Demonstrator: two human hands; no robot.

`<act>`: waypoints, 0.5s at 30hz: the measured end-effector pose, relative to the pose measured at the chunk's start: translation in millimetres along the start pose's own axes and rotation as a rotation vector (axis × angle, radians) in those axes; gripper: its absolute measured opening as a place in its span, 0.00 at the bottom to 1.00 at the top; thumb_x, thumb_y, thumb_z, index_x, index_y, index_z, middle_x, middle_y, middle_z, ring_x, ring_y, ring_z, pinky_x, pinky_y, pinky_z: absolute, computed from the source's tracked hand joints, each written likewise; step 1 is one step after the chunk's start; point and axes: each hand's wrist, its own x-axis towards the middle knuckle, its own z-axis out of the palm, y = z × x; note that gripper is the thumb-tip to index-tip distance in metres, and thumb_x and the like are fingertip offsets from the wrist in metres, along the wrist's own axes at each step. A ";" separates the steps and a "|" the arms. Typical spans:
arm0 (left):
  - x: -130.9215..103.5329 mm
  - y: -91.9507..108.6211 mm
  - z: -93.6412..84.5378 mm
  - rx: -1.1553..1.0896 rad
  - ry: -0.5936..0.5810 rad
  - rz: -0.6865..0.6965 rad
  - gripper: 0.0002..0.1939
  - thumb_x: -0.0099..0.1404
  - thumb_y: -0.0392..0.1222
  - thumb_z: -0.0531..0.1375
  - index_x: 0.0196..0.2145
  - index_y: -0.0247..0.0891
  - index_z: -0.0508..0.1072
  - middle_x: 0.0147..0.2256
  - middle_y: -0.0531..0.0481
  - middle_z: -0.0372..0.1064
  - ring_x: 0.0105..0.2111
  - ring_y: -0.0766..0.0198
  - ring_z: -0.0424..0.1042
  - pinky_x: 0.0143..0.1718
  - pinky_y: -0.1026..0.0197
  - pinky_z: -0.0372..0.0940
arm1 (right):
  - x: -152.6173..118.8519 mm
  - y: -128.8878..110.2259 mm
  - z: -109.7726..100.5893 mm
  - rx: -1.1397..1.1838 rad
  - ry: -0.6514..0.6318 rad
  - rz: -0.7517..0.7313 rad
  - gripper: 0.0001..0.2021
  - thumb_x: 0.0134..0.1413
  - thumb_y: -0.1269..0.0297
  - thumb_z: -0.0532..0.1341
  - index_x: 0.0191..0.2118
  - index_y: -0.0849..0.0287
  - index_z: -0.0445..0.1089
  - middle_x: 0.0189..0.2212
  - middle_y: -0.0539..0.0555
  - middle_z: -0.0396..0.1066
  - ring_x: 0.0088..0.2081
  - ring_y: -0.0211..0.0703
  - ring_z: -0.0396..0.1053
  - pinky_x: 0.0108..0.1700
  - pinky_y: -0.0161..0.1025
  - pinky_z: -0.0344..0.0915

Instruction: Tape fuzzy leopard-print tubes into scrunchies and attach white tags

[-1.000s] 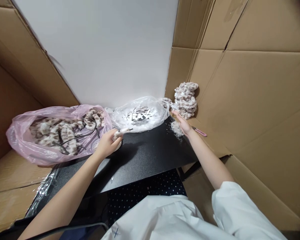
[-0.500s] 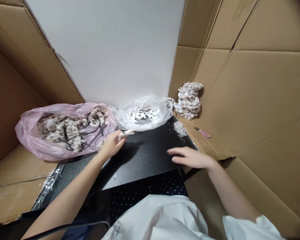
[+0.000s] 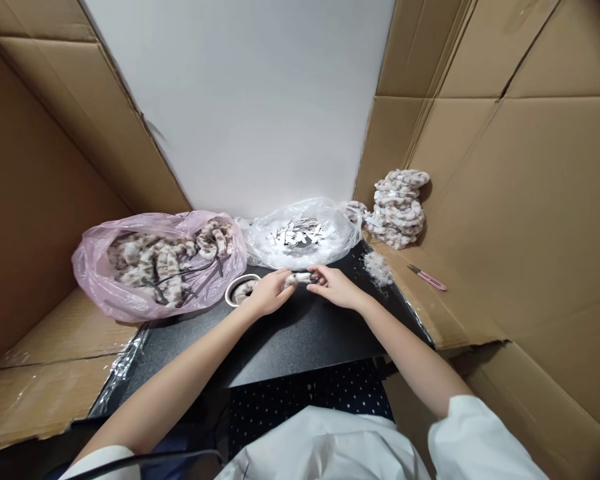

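A small furry white-and-brown piece (image 3: pixel 303 277) is stretched between my two hands above the black table. My left hand (image 3: pixel 271 292) grips its left end, fingers closed. My right hand (image 3: pixel 334 285) pinches the right end. Left of my left hand is a round white-rimmed object (image 3: pixel 230 298) with furry material in it. Behind my hands lies a clear plastic bag (image 3: pixel 334 245) with small white and dark strips (image 3: pixel 297 232). The pink plastic bag (image 3: pixel 97 283) on the left holds furry pieces (image 3: pixel 167 267) and dark cords.
Stacked furry bands (image 3: pixel 399 208) stand at the back right. White fluff (image 3: pixel 379 268) lies near the right edge of the black table (image 3: pixel 280 347). A pink-handled cutter (image 3: pixel 427 277) rests on the cardboard. Cardboard walls (image 3: pixel 540 200) rise on both sides.
My right hand has moved left and closed on the furry piece. My left hand has shifted right with it, uncovering the round white-rimmed object. The view has shifted slightly.
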 end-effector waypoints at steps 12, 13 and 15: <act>-5.3 -9.2 10.0 -0.105 -0.036 0.010 0.16 0.70 0.45 0.48 0.26 0.37 0.63 0.28 0.52 0.61 0.28 0.65 0.63 0.32 0.63 0.59 | 25.2 35.3 34.3 0.192 0.081 -0.069 0.11 0.48 0.61 0.64 0.37 0.59 0.72 0.29 0.50 0.72 0.28 0.39 0.68 0.33 0.37 0.65; -5.7 -9.2 9.1 -0.108 -0.058 0.021 0.16 0.70 0.45 0.48 0.26 0.37 0.64 0.28 0.52 0.61 0.28 0.65 0.64 0.32 0.63 0.59 | 24.8 35.9 34.7 0.207 0.075 -0.057 0.10 0.48 0.60 0.64 0.35 0.59 0.72 0.27 0.50 0.72 0.27 0.39 0.68 0.32 0.37 0.65; -6.4 -9.4 6.3 -0.093 -0.092 0.031 0.17 0.70 0.44 0.48 0.27 0.37 0.67 0.28 0.52 0.61 0.28 0.65 0.64 0.32 0.63 0.59 | 25.2 36.5 32.7 0.244 0.081 -0.027 0.10 0.48 0.57 0.64 0.32 0.59 0.72 0.24 0.50 0.71 0.24 0.39 0.67 0.29 0.37 0.65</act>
